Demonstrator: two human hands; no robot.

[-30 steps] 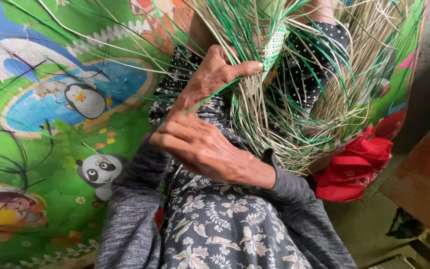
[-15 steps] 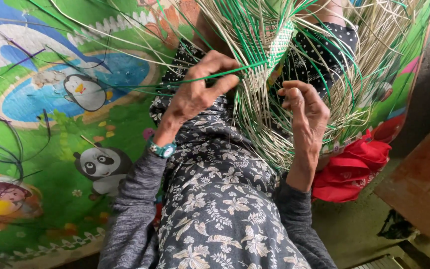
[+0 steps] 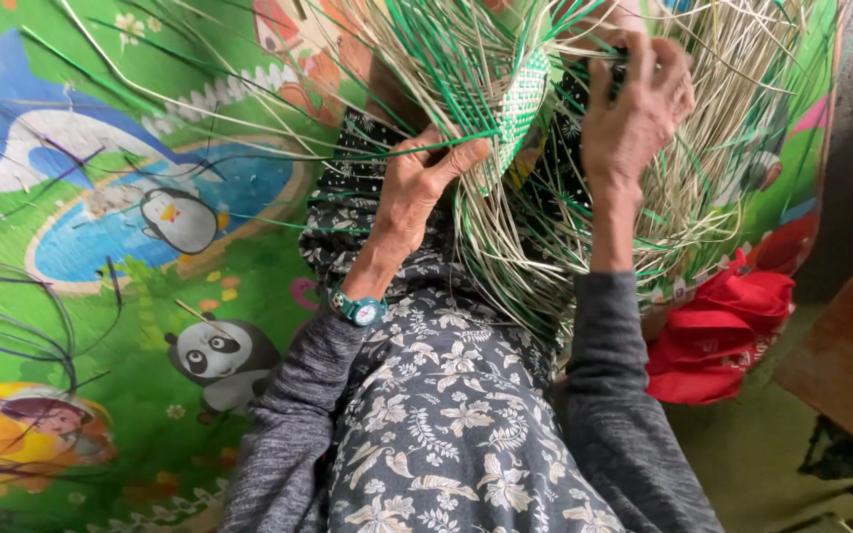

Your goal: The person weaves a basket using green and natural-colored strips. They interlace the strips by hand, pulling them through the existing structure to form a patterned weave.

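Green-and-cream woven basket piece [image 3: 520, 109] sits amid loose strands [image 3: 545, 257]. Left hand [image 3: 422, 183] pinches a green strand; right hand [image 3: 634, 114] grips strands up top, fingertips partly hidden.

Two hands: left hand [image 3: 425, 183], right hand [image 3: 634, 109]. One woven piece [image 3: 517, 104] between hands. Loose strips [image 3: 545, 247] around hands: too many to count. One wristwatch [image 3: 359, 309] below left hand. One red cloth [image 3: 718, 331] below right hand. One play mat [image 3: 101, 197] left of left hand.

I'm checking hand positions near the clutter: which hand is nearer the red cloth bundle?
Right. The right hand is raised in the strands above the red cloth bundle; the left hand is farther left, across the lap.
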